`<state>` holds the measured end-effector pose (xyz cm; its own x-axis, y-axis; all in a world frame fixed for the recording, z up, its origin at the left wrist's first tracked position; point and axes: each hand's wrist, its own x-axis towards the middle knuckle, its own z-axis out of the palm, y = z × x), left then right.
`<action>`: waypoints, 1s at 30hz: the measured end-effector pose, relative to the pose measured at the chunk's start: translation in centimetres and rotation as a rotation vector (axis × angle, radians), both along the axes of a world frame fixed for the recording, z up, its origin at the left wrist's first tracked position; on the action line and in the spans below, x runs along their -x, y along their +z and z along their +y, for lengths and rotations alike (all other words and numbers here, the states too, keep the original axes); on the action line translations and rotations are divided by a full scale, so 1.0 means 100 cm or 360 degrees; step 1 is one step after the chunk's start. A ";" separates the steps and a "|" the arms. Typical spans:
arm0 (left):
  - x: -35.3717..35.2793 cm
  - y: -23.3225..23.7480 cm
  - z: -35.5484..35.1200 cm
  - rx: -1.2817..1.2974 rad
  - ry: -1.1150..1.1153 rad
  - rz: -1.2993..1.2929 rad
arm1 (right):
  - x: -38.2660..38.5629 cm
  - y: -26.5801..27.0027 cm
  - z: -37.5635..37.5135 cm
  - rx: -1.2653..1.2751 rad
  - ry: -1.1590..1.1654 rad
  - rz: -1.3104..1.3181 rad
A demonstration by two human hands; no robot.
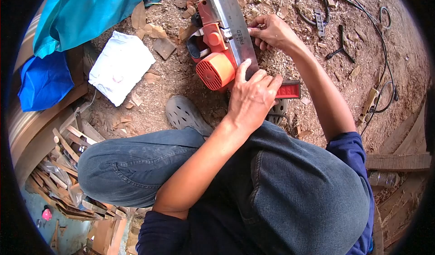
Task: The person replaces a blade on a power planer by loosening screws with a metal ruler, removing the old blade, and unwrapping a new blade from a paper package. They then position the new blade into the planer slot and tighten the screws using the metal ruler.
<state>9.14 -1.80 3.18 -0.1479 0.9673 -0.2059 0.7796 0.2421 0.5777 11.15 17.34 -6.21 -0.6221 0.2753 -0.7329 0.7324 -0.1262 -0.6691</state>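
An orange electric hand planer lies tipped over on the ground in front of me, its metal sole turned up toward the right. Along the sole rests the long steel blade of a try square, marked "FREED", with its red handle crosswise at the near end. My left hand is closed over the near end of the square, index finger pressed on the blade. At the blade's right edge, my right hand is closed, thumb and index fingertips against the steel; its other fingers curl under.
Wood shavings and dry leaves cover the ground. A white bag and a teal cloth lie left. At right are a black cable, a three-armed wrench and a small metal piece. Wood scraps are piled lower left.
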 end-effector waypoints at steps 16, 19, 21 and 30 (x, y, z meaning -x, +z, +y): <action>0.014 0.003 0.008 -0.0092 -0.0036 -0.0043 | -0.024 0.048 0.004 -0.0220 -0.0134 0.0083; 0.024 0.015 0.018 -0.0153 -0.0089 0.0042 | -0.068 0.085 0.021 -0.0012 -0.0010 0.0150; 0.030 0.022 0.026 -0.0259 -0.0176 0.0267 | -0.106 0.097 0.021 0.0114 0.0129 0.0408; 0.040 0.052 0.043 -0.0139 -0.0591 0.0503 | -0.109 0.138 -0.013 -0.0136 0.0238 0.0312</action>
